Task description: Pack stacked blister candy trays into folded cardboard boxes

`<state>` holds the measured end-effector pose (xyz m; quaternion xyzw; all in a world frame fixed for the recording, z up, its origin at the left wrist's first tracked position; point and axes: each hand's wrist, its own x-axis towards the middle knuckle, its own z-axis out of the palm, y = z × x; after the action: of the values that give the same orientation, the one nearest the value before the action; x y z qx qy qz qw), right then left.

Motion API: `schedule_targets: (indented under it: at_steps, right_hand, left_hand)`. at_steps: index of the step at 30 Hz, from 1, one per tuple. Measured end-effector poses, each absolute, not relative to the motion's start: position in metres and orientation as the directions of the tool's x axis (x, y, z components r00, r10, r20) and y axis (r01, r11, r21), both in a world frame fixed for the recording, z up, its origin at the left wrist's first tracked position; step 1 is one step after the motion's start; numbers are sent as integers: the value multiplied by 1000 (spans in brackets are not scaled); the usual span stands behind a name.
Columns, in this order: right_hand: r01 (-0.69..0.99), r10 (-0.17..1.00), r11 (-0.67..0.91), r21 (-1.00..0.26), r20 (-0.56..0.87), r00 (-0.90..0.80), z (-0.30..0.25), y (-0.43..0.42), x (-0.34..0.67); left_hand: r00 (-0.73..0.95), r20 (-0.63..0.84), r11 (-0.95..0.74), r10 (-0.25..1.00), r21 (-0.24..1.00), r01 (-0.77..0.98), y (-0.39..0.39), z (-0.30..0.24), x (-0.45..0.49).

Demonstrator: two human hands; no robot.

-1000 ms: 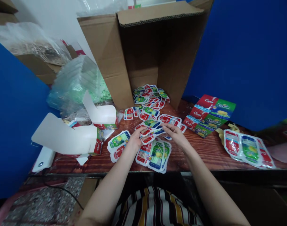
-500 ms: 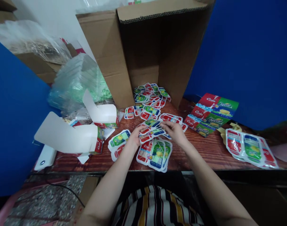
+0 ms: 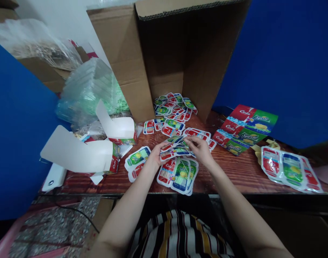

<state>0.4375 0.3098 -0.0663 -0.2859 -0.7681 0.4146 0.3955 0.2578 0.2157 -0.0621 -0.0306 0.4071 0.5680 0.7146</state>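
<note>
My left hand (image 3: 155, 154) is closed on the left side of a small fanned bunch of printed Cola and Sprite packets (image 3: 171, 154), held just above the table. From the other side, the thumb and fingers of my right hand (image 3: 201, 149) pinch the upper edge of the same bunch. Below my hands lies an overlapping stack of red and green packets (image 3: 177, 175). Another small group of packets (image 3: 138, 157) rests left of my left wrist. Red Cola packets (image 3: 197, 134) lie just beyond my right hand, partly covered by it.
A tall open cardboard box (image 3: 126, 61) lies on its side at the back, with a heap of packets (image 3: 174, 107) at its mouth. Open printed cartons (image 3: 94, 154) stand left. Stacked Cola-Sprite boxes (image 3: 246, 130) and larger joined packets (image 3: 290, 168) are on the right.
The upper packets in the bunch have shifted slightly between my hands, with both hands still gripping them. The whole view has moved a little; the things on the table lie as before.
</note>
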Motion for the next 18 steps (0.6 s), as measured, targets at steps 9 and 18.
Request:
schedule_targets:
  at_steps: [9, 18]
  right_hand:
    - [106, 782, 424, -899, 305, -544, -69, 310, 434]
    - [63, 662, 432, -900, 269, -699, -57, 309, 442]
  left_hand:
    - [-5, -645, 360, 764, 433, -826, 215, -62, 254]
    - [10, -632, 313, 775, 370, -875, 218, -56, 257]
